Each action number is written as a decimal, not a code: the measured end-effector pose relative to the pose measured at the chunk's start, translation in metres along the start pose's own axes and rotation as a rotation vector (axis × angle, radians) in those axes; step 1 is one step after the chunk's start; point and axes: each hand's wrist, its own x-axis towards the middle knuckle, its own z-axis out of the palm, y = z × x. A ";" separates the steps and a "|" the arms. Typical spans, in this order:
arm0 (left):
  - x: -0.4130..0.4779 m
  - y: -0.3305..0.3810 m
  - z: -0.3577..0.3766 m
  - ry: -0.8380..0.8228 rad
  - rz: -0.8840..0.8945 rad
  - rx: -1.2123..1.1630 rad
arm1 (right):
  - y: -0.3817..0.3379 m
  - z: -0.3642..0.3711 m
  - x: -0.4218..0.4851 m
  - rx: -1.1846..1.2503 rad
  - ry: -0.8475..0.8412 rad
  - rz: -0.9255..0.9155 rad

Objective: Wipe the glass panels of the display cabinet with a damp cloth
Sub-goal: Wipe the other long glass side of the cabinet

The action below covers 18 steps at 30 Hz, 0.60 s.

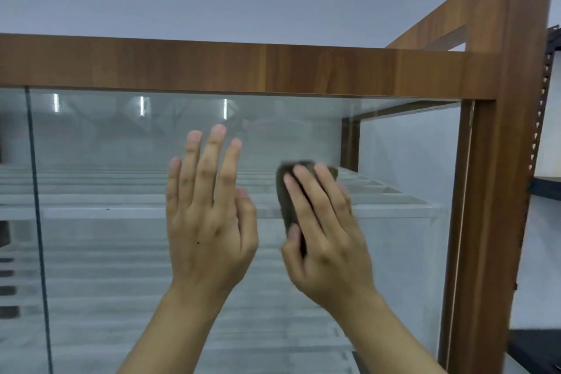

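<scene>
One dark grey cloth (pixel 287 191) is being pressed against the glass panel (pixel 121 267) of the display cabinet, right of centre, and is being grasped by the right hand (pixel 328 240), with fingers laid over it and the thumb hooked on its lower edge. The left hand (pixel 209 222) is being held flat and released on the same panel, just beside it. Two front panels are being shown, parted by one dark seam (pixel 36 222). Three light strips (pixel 141 106) are being reflected below one wooden frame (pixel 273 68).
</scene>
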 end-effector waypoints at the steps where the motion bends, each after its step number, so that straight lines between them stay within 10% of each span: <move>1: 0.000 0.003 0.005 -0.019 -0.003 -0.020 | 0.014 -0.007 -0.012 -0.013 -0.005 -0.004; 7: -0.008 0.005 0.021 -0.084 -0.017 0.062 | 0.047 -0.019 0.037 -0.037 0.277 0.436; 13: -0.008 0.003 0.020 -0.083 0.000 0.064 | 0.022 -0.010 -0.033 -0.016 -0.007 0.020; 18: -0.008 0.006 0.022 -0.084 -0.013 0.070 | 0.056 -0.024 -0.014 -0.013 0.167 0.255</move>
